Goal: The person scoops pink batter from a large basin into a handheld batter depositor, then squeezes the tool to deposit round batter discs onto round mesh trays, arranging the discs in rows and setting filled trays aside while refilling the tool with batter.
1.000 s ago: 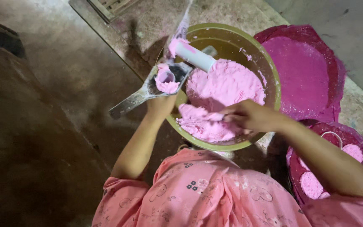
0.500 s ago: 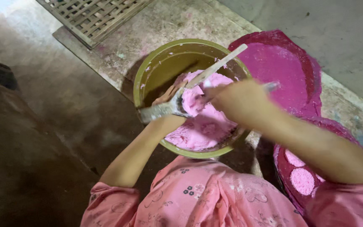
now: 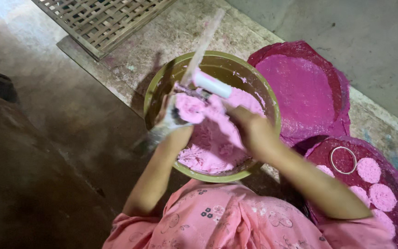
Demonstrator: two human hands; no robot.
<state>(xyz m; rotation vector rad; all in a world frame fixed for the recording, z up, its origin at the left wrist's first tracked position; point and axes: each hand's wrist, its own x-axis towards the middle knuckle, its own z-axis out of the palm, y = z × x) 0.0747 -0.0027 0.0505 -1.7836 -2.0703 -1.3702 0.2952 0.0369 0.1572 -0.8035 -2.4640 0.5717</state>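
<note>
Left hand (image 3: 173,122) grip: closed around a ladle-like scoop (image 3: 187,108) heaped with pink paste, centre frame, held over the bowl's left rim so spill falls back in. Right hand (image 3: 252,131) grip: fingers look curled toward a white stick (image 3: 212,85) lying across the scoop, likely to scrape or level the load, but blur hides whether they actually clamp it. A long pale blurred handle (image 3: 203,44) runs up toward top centre; can't tell which tool it belongs to.

Pink paste (image 3: 208,143) fills the lower half of the olive-green bowl (image 3: 222,57), centre frame, right in front of the person's knees, so both arms reach it without stretching.

Right of the bowl: a magenta-stained round tray (image 3: 300,87), bare of discs. Lower right: a second tray (image 3: 328,147) carrying pale pink discs (image 3: 369,169) and a thin metal ring (image 3: 343,160), within the right arm's reach.

Woven bamboo mat (image 3: 102,20) at upper left, well apart. All sits on the concrete floor (image 3: 61,106).
</note>
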